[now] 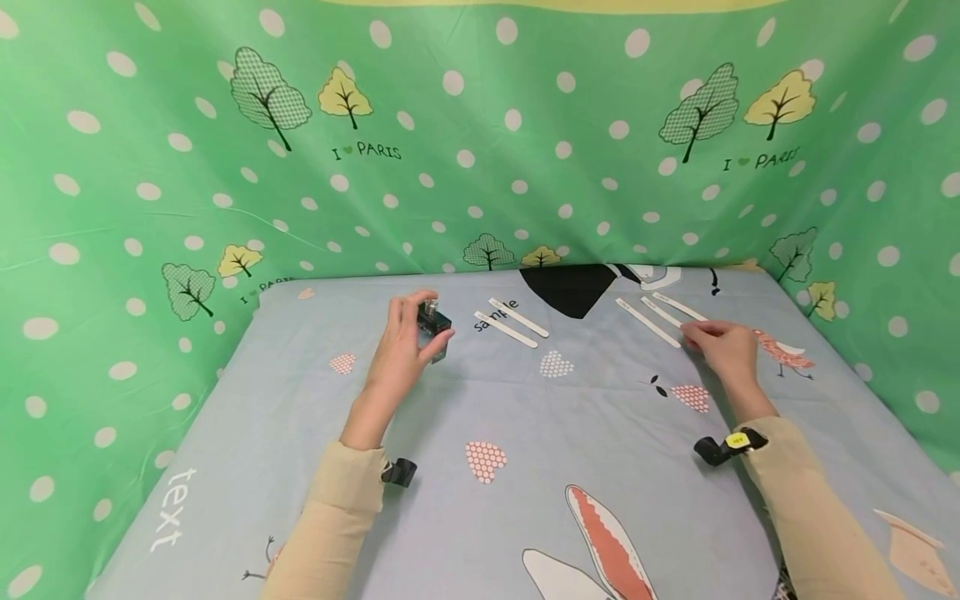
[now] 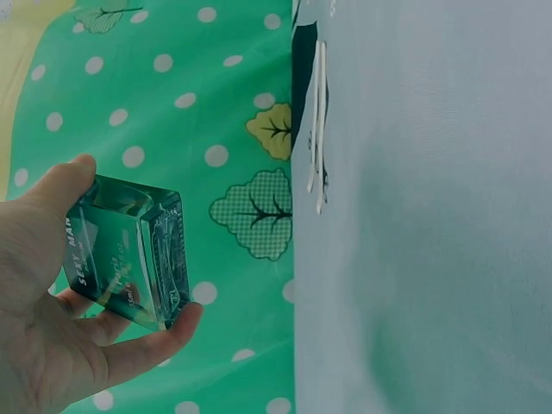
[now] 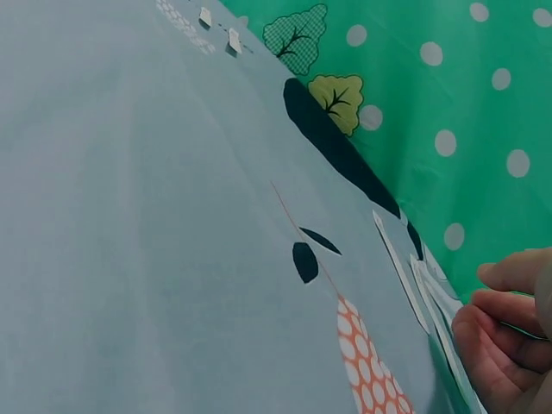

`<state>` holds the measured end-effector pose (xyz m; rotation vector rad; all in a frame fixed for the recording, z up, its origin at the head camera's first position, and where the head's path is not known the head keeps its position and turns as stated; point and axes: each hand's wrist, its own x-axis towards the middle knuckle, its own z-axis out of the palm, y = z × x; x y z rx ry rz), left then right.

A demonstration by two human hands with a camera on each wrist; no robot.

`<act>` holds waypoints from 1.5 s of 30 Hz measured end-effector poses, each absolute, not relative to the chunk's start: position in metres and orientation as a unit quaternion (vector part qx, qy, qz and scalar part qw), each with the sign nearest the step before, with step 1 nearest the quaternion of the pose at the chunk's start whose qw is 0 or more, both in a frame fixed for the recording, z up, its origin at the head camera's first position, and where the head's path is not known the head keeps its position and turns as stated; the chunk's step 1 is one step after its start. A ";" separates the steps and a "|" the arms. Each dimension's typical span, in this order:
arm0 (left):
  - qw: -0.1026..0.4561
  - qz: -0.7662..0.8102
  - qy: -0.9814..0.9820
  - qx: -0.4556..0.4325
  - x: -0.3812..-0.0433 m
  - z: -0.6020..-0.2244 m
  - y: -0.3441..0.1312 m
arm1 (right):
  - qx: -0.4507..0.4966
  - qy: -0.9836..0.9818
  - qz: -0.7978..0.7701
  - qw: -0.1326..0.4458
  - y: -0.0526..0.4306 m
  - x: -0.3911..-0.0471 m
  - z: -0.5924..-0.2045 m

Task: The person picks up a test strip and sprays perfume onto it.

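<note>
My left hand (image 1: 405, 342) grips a dark-tinted, square glass perfume bottle (image 1: 435, 323) with a clear spray top, thumb on one side and fingers on the other. In the left wrist view, white lettering shows on the glass bottle (image 2: 121, 250), raised above the cloth. Over at the right, my right hand (image 1: 726, 354) pinches the near end of the middle one of three white paper strips (image 1: 662, 312); its fingers cover that end. One strip (image 1: 647, 323) lies to its left, another (image 1: 678, 306) just behind. In the right wrist view, thumb and fingertips (image 3: 466, 323) are right beside the strips.
Two more white strips (image 1: 519, 317) lie side by side mid-table, right of the bottle. A grey-blue printed cloth (image 1: 585, 433) with hearts and rabbit ears covers the table. Green dotted curtains (image 1: 450, 125) hang behind and at both sides. Each wrist carries a small black camera (image 1: 400, 472).
</note>
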<state>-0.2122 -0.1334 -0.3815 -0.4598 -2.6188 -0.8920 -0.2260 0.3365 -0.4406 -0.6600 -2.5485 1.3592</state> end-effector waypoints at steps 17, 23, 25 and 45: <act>0.177 -0.311 -0.919 -0.166 -0.211 -0.381 -0.134 | -0.188 -0.836 0.503 0.111 0.312 -0.237 -0.438; 0.177 -0.310 -0.919 -0.168 -0.211 -0.381 -0.134 | -0.173 -0.825 0.526 0.112 0.301 -0.243 -0.440; 0.178 -0.312 -0.918 -0.169 -0.211 -0.381 -0.134 | -0.170 -0.821 0.533 0.115 0.297 -0.245 -0.441; 0.176 -0.312 -0.918 -0.167 -0.210 -0.379 -0.133 | -0.097 -0.775 0.605 0.154 0.244 -0.263 -0.450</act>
